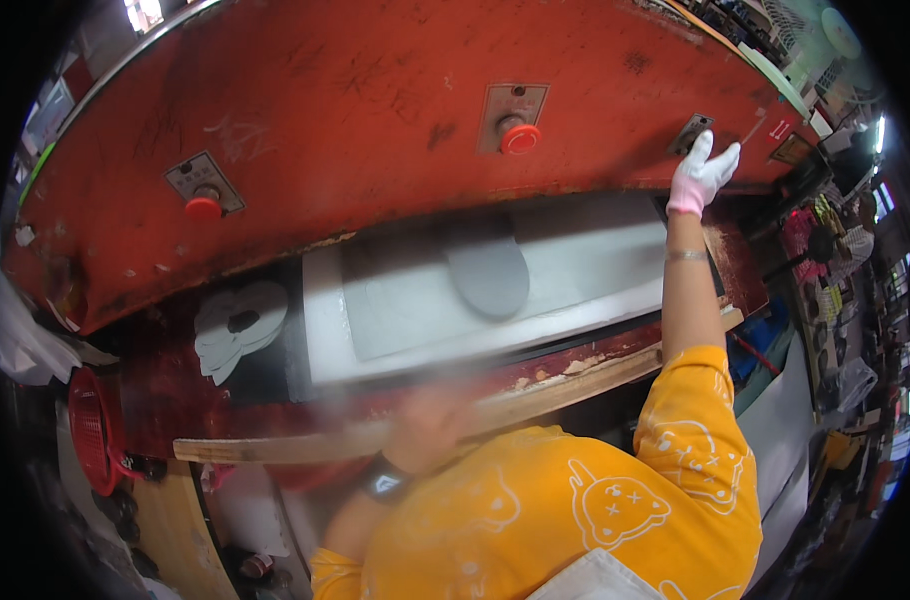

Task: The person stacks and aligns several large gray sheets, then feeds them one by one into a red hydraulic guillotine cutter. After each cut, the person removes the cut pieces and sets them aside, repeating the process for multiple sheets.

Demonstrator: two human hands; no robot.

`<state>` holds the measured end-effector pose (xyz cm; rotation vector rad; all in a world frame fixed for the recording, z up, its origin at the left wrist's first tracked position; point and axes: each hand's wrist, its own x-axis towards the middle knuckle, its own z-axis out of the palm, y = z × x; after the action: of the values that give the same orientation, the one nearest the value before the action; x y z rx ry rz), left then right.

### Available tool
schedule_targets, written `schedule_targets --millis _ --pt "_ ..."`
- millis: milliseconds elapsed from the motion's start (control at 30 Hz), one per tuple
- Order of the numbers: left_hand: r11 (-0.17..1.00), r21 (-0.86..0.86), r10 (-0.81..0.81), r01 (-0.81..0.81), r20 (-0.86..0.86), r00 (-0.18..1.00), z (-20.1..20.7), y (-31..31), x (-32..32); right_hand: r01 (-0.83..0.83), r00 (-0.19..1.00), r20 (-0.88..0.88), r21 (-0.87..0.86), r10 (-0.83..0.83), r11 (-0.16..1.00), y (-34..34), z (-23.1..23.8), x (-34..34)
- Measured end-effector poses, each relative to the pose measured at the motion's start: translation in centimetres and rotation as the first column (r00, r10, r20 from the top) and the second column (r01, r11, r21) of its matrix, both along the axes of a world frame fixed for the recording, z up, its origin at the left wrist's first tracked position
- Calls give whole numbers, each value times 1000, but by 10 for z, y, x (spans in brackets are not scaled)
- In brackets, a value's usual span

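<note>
My right hand [706, 175], in a white glove with a pink cuff, reaches up to a small control plate [691, 134] at the right of the red machine panel. Its fingers are spread and held up against the control, with nothing seen in them. Motion smears my left hand [430, 415] near the wooden front edge; its fingers cannot be made out. Under the panel, a grey rounded, sole-shaped piece [492, 270] lies on a pale white board [395, 325]. To the left, several pale sole-shaped pieces [240, 335] are piled with a dark spot on top.
The red panel [355, 100] overhangs the work bed and carries red push buttons [520, 139] [204, 205]. A worn wooden strip [535, 395] runs along the front. A red plastic basket [93, 430] stands at the far left, and cluttered shelves [850, 290] rise at the right.
</note>
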<state>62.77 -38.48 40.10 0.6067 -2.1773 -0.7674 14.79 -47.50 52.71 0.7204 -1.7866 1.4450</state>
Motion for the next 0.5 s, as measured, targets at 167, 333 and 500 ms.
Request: schedule_targets --millis 167,333,500 --pt "994 -35 109 -108 28 994 -4 -42 -13 -96 982 167 20 92 995 -20 12 -20" --pt "941 -104 332 -322 100 938 1 -76 -21 -353 882 343 28 322 935 28 -28 34" --pt "910 -158 404 -382 140 904 6 -80 -24 -653 590 328 732 738 196 88 -72 134"
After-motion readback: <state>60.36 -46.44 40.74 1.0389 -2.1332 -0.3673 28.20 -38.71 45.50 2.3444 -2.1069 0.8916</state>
